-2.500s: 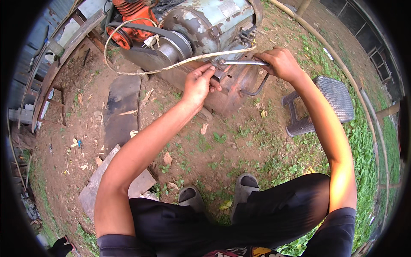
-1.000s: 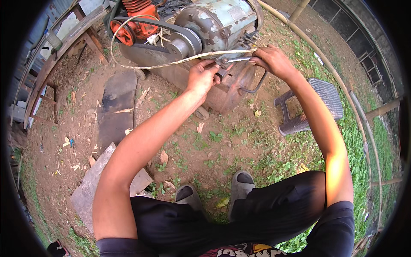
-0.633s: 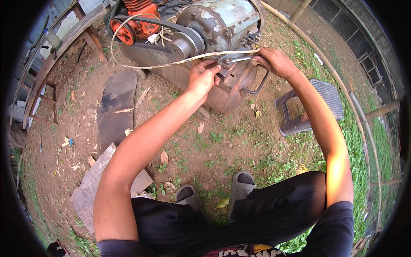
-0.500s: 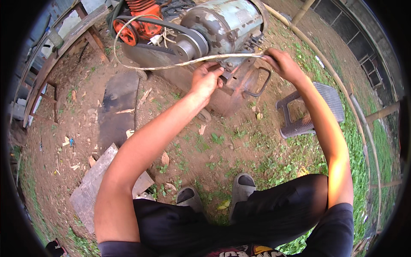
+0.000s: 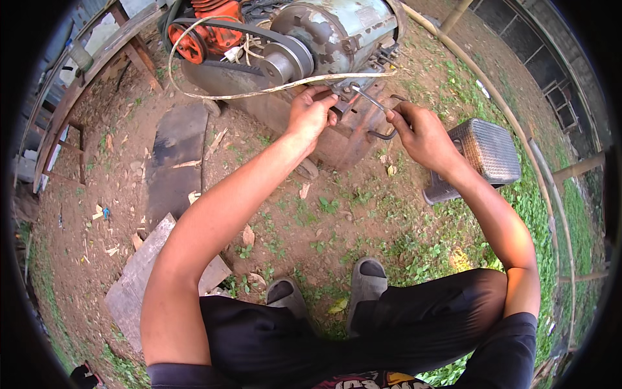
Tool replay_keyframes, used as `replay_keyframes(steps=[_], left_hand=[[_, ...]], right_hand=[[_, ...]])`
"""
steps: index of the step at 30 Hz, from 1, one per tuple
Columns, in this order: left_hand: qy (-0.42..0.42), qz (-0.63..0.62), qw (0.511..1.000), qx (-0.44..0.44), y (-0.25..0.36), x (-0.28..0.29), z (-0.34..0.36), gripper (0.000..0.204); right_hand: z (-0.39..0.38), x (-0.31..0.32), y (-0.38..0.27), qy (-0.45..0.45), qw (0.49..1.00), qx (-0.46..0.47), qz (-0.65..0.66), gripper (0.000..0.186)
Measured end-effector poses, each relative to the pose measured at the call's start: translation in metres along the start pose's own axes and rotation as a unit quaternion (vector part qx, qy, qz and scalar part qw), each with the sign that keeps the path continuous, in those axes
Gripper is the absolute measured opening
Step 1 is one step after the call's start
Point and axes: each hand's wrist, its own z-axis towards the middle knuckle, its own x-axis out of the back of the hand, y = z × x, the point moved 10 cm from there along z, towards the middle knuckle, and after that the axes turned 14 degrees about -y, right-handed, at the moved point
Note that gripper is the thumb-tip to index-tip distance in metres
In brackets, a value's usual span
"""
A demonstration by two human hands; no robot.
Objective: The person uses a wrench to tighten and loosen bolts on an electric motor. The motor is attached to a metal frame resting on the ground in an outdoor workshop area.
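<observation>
My right hand [image 5: 421,133] is closed round one end of a slim metal wrench [image 5: 372,100]. The wrench's far end meets a bolt area on the base of a worn grey-blue electric motor [image 5: 334,32]. Under the motor's near edge, my left hand [image 5: 310,117] has its fingers curled and pressed at the mounting bracket; what they grip is hidden. A pale cable [image 5: 259,93] loops just above my left hand. The motor's pulley [image 5: 280,67] carries a black belt [image 5: 256,39] leading to an orange compressor pump [image 5: 223,26]. Beneath them lies a rusty tank [image 5: 353,144] with a bent handle [image 5: 387,135].
A dark plastic stool [image 5: 489,152] stands to the right of the tank. Boards [image 5: 178,159] lie on the dirt at left, below a wooden bench [image 5: 91,81]. A bamboo rail [image 5: 499,91] runs along the right side.
My right hand has come down and nearer, and the wrench now slants to the motor's base instead of lying alongside the cable. My left hand has stayed at the bracket.
</observation>
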Motion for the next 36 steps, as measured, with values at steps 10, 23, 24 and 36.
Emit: replay_keyframes(steps=[10,23,24,36], left_hand=[[-0.021,0.046,0.999,0.018,-0.001,-0.001,0.002,0.042],[-0.030,0.044,0.998,0.020,-0.003,-0.001,0.005,0.035],[-0.033,0.048,0.998,0.019,-0.004,-0.001,0.006,0.034],[-0.014,0.035,0.999,0.034,-0.003,-0.002,0.000,0.034]], right_hand=[[0.005,-0.033,-0.024,-0.096,0.961,-0.068,0.250,0.031],[-0.001,-0.095,-0.028,-0.064,0.733,-0.149,0.660,0.027],[0.000,-0.098,-0.029,-0.068,0.730,-0.143,0.665,0.028],[-0.007,-0.083,-0.014,-0.165,0.812,-0.181,0.530,0.029]])
